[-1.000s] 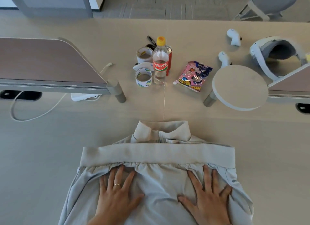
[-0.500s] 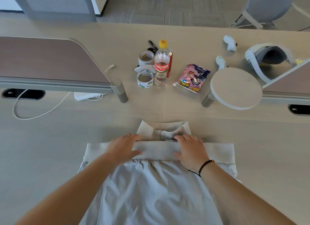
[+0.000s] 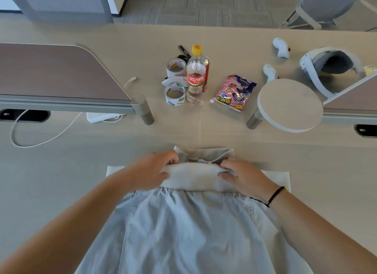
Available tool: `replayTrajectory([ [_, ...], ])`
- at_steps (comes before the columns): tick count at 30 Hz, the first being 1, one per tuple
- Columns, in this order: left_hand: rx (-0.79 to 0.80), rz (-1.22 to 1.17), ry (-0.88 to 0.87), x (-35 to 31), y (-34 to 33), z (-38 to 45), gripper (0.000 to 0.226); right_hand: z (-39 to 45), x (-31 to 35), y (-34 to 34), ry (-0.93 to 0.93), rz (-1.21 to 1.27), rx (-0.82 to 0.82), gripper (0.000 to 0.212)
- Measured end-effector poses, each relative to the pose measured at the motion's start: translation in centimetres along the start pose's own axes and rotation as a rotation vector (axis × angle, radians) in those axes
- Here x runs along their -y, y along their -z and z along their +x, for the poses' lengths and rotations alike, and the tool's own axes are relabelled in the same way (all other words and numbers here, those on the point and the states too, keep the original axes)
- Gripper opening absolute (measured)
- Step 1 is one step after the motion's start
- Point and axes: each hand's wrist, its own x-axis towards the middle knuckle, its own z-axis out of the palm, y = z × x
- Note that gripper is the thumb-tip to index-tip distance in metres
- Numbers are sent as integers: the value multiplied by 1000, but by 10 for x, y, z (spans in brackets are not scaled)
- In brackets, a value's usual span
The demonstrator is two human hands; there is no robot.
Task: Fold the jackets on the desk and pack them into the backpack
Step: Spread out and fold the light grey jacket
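The pale grey jacket (image 3: 189,228) lies flat on the table (image 3: 51,192) directly in front of the person, its beige hem band (image 3: 196,177) folded up toward the collar (image 3: 206,154). Both hands pinch that band: the left hand (image 3: 152,172) grips it at its left part, thumb under and fingers curled over the far edge, and the right hand (image 3: 241,176) does the same toward the right. No backpack is in view.

The step in hand looks like a further fold of the band end. To do it well, the two hands should move together and level, so the band stays straight and the fold line runs square across the body. The fabric looks thin and slippery, so the layers underneath may drag and bunch; flattening with open palms after each fold would help. The water bottle (image 3: 195,77), tape rolls (image 3: 175,94) and snack packet (image 3: 234,93) stand well apart, beyond the collar.
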Motion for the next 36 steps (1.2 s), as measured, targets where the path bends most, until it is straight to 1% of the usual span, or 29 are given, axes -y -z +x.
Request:
replayTrajectory([
  [3,-85,65,33,-8,-1,25,38,14,-8,-2,-79,-104,0,14],
  [6,-155,221,87,-4,-23,54,46,26,-17,-10,-137,-226,-50,14],
  [8,-212,268,153,5,-39,63,42,31,-21,-10,-138,-271,-96,16],
  [10,-220,261,214,15,-45,65,36,35,-24,-7,-129,-318,-86,16],
  [12,-162,303,246,24,-37,66,42,36,-27,-6,-128,-333,-60,15],
  [14,12,446,254,27,-19,68,46,37,-30,-6,-136,-309,-47,15],
  [15,105,504,246,26,-10,68,42,39,-31,-5,-141,-287,-45,14],
  [16,170,513,237,24,-3,68,35,40,-33,-3,-152,-263,-43,15],
  [17,202,498,225,20,3,67,30,41,-34,-2,-164,-236,-41,16],
  [19,151,483,164,13,11,68,29,41,-39,1,-176,-194,-30,19],
  [21,15,456,104,4,13,74,29,41,-43,2,-178,-178,-26,21],
  [23,-115,433,108,0,7,84,27,41,-44,3,-172,-179,-34,24],
  [25,-152,454,186,6,-6,92,17,43,-44,3,-174,-160,-40,24],
  [26,-151,449,264,10,-14,94,18,43,-42,3,-181,-154,-53,23],
  [28,-169,379,401,17,-30,95,36,44,-43,-1,-185,-165,-97,23],
  [29,-232,363,417,17,-36,93,46,43,-43,-5,-191,-180,-119,23],
  [31,-372,411,366,11,-47,84,67,42,-43,-14,-204,-168,-159,21],
  [32,-435,419,277,5,-52,78,73,40,-42,-17,-214,-155,-188,16],
  [33,-479,409,152,-2,-59,71,72,37,-40,-19,-218,-148,-228,11],
  [35,-473,375,-79,-16,-78,51,57,27,-32,-23,-203,-192,-366,25],
  [36,-423,375,-128,-22,-89,40,54,19,-25,-26,-189,-221,-460,32],
])
